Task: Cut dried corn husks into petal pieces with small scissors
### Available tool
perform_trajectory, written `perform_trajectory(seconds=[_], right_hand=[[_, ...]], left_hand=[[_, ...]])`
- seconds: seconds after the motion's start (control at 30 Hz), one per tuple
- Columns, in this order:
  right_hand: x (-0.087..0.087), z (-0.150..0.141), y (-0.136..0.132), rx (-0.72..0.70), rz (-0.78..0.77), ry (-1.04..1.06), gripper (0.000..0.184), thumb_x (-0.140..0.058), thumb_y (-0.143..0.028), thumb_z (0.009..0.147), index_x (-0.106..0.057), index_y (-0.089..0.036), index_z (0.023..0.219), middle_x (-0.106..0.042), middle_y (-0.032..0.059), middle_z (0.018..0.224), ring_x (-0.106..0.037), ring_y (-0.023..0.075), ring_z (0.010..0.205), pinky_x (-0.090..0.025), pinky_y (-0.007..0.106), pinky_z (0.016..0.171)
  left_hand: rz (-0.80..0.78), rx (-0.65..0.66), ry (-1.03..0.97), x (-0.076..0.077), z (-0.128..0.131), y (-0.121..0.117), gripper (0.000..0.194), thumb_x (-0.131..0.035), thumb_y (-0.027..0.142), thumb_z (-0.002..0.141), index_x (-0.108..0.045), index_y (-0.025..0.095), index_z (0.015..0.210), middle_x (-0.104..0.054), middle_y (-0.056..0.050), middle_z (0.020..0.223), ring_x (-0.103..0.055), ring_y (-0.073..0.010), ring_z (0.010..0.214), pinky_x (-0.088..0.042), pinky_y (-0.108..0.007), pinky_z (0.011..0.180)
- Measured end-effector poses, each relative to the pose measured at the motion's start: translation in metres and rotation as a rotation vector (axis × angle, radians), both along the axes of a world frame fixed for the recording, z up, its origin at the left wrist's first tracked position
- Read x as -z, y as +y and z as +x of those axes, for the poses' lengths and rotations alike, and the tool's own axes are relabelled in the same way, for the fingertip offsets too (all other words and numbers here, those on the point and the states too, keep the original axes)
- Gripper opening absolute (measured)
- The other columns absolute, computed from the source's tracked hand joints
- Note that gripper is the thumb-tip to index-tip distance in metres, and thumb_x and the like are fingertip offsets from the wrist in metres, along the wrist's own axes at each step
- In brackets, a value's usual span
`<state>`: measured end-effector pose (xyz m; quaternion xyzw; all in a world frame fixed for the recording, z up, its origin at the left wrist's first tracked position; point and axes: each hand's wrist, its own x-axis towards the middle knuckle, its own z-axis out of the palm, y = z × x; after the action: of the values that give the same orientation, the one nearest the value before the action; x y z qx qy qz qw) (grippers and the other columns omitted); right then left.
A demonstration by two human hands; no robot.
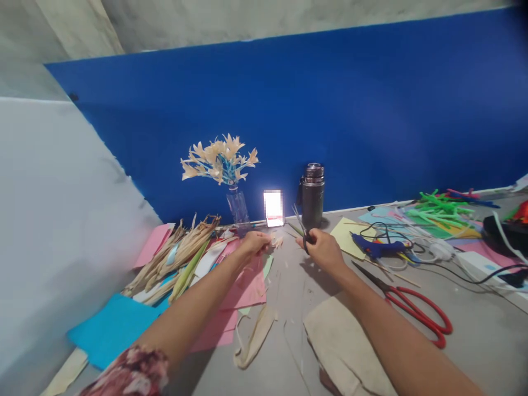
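My left hand point(256, 242) is closed, its fingertips pinching a small pale husk flower point(278, 241) over the middle of the table. To its right, my right hand point(324, 252) grips black-handled scissors point(306, 242), the blades pointing up and away from me. A narrow gap separates the scissors from the flower. Behind them a lit phone point(274, 208) leans upright near the blue board. Pale husk flowers point(218, 157) on blue stems stand in a clear bottle point(238, 208) at the back left. A dry husk piece point(256, 338) lies between my forearms.
Dry husks point(177, 253) are heaped over pink paper point(247, 283) and blue paper point(117, 324) on the left. At the back stands a dark flask point(313, 198). Rightward lie red-handled scissors point(418, 311), a blue glue gun point(377, 246), tangled cables and green pipe cleaners point(441, 209).
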<state>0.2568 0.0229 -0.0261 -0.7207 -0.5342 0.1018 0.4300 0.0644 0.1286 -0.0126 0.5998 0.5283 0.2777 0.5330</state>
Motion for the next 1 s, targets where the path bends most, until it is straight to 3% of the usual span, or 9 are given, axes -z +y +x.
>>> perform_trajectory(seconds=[0.1,0.23,0.3,0.37,0.47,0.53,0.63,0.8,1.0], right_hand=[[0.001,0.001,0.001,-0.074,-0.019,0.079,0.033,-0.068,-0.048,0.075,-0.056,-0.02,0.062,-0.061,0.0023,0.061,-0.051,0.0157,0.056,-0.028,0.025,0.051],[0.0,-0.003,0.0,-0.258,-0.059,0.227,0.034,-0.065,-0.051,0.078,-0.063,-0.018,0.07,-0.067,0.0024,0.065,-0.053,0.0133,0.052,-0.036,0.023,0.047],[-0.001,-0.011,-0.004,-0.357,-0.078,0.281,0.033,-0.067,-0.05,0.077,-0.064,-0.017,0.071,-0.067,0.0015,0.064,-0.051,0.012,0.049,-0.036,0.022,0.046],[-0.001,-0.023,-0.01,-0.482,-0.11,0.315,0.032,-0.07,-0.047,0.074,-0.063,-0.017,0.067,-0.062,-0.0007,0.058,-0.047,0.0108,0.046,-0.033,0.022,0.045],[-0.001,-0.047,-0.023,-0.667,-0.127,0.28,0.027,-0.067,-0.039,0.076,-0.059,-0.017,0.062,-0.056,-0.003,0.054,-0.046,0.0106,0.049,-0.03,0.021,0.048],[-0.002,-0.063,-0.033,-0.705,-0.097,0.104,0.019,-0.064,-0.029,0.076,-0.06,-0.017,0.061,-0.061,-0.0013,0.059,-0.049,0.0118,0.054,-0.03,0.022,0.053],[-0.002,-0.08,-0.045,-0.609,-0.091,-0.162,0.014,-0.067,-0.029,0.073,-0.064,-0.018,0.065,-0.066,0.0017,0.063,-0.051,0.0139,0.057,-0.025,0.025,0.054],[0.007,-0.085,-0.045,-0.629,-0.139,-0.178,0.012,-0.066,-0.028,0.072,-0.062,-0.018,0.067,-0.069,0.0026,0.067,-0.057,0.0158,0.061,-0.027,0.025,0.056],[0.019,-0.082,-0.036,-0.707,-0.25,-0.186,0.004,-0.062,-0.017,0.065,-0.06,-0.018,0.068,-0.069,0.002,0.071,-0.054,0.0152,0.062,-0.031,0.023,0.057]], left_hand=[[0.056,-0.032,0.002,-0.009,0.004,-0.001,0.014,-0.072,0.019,0.067,-0.062,0.013,0.074,-0.056,0.003,0.051,-0.039,-0.0056,0.039,-0.022,-0.02,0.041],[0.078,0.055,-0.042,-0.018,-0.018,-0.044,0.015,-0.071,0.025,0.073,-0.066,0.013,0.081,-0.067,-0.003,0.071,-0.049,-0.0063,0.048,-0.033,-0.02,0.046],[-0.011,0.206,-0.104,-0.017,-0.031,-0.075,0.025,-0.072,0.035,0.075,-0.066,0.013,0.085,-0.069,-0.006,0.08,-0.055,-0.0085,0.054,-0.038,-0.021,0.049],[-0.13,0.174,-0.231,-0.013,-0.04,-0.102,0.04,-0.072,0.044,0.076,-0.064,0.017,0.105,-0.069,-0.005,0.091,-0.057,-0.0083,0.056,-0.039,-0.02,0.05],[-0.077,0.148,-0.354,-0.001,-0.041,-0.128,0.057,-0.068,0.05,0.081,-0.057,0.02,0.128,-0.069,-0.009,0.104,-0.065,-0.0123,0.071,-0.046,-0.022,0.06],[0.021,0.184,-0.436,0.005,-0.039,-0.136,0.062,-0.073,0.041,0.078,-0.055,0.017,0.132,-0.069,-0.01,0.106,-0.066,-0.0178,0.088,-0.051,-0.027,0.075],[0.086,0.233,-0.447,0.011,-0.04,-0.141,0.069,-0.077,0.026,0.072,-0.051,0.016,0.136,-0.069,-0.006,0.1,-0.064,-0.0192,0.093,-0.05,-0.031,0.085],[0.107,0.287,-0.428,0.019,-0.045,-0.143,0.058,-0.067,0.017,0.076,-0.051,0.017,0.132,-0.065,-0.004,0.097,-0.062,-0.0178,0.089,-0.049,-0.031,0.082],[0.231,0.318,-0.394,0.028,-0.043,-0.138,0.025,-0.057,0.008,0.074,-0.061,0.016,0.097,-0.059,-0.004,0.1,-0.057,-0.0174,0.096,-0.046,-0.029,0.087]])
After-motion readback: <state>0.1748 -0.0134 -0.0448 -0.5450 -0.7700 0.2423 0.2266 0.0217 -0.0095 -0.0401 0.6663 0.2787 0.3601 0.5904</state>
